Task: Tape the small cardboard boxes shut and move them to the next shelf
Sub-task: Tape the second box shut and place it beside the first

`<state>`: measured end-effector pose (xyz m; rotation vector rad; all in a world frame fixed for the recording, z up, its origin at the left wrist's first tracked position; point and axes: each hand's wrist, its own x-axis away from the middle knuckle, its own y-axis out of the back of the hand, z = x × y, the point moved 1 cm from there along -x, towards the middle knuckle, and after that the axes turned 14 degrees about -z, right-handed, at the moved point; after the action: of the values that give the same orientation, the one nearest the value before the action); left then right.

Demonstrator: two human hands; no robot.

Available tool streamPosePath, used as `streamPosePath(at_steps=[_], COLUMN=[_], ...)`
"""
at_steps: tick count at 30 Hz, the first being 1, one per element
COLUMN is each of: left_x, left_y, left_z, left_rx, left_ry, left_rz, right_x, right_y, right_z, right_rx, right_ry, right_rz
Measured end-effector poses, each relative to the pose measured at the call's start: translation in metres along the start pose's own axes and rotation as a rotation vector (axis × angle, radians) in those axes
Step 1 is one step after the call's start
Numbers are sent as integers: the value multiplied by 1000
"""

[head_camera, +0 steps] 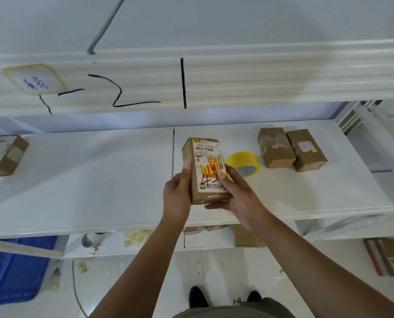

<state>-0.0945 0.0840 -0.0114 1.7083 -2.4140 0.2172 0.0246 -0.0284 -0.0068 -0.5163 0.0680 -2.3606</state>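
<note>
Clasping box [205,167]: left hand [177,194], right hand [240,198]

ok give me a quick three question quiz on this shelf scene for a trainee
1. True or false: the yellow tape roll lies on the white shelf, to the right of the labelled box.
2. Not counting the labelled box, how many cardboard boxes rest on that shelf? A one, B three, C six.
3. Which grips the labelled box: left hand, right hand, or both?
Key: 1 true. 2 B: right pair, far-left box. 3 both.
</note>
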Motion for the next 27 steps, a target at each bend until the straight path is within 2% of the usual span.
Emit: streamPosePath(at_steps=[1, 2, 6, 9, 15, 21, 27], left_x=[1, 1, 10, 16, 35, 62, 76], left_y=[2, 4, 10, 20, 54, 105, 166], left_z=[2, 3, -4, -10, -20, -18, -16], left_rx=[12, 49, 64, 52, 57, 83, 37], left_ry=[-37, -51, -100, -95, -75, -94, -136], left_rz=[-82, -88, 0, -74, -270, -462, -520], right_x=[1, 3, 5, 4, 8, 11, 26], right_y=[-1, -2, -9, -15, -33, -83, -149], right_z=[2, 3, 4, 4, 0, -6, -20], right_rx=[8, 40, 86, 116, 246, 186, 191], right_ry=[42, 102, 183, 167, 136, 79, 60], right_rz=[-32, -64, -69, 20, 335, 444, 551])
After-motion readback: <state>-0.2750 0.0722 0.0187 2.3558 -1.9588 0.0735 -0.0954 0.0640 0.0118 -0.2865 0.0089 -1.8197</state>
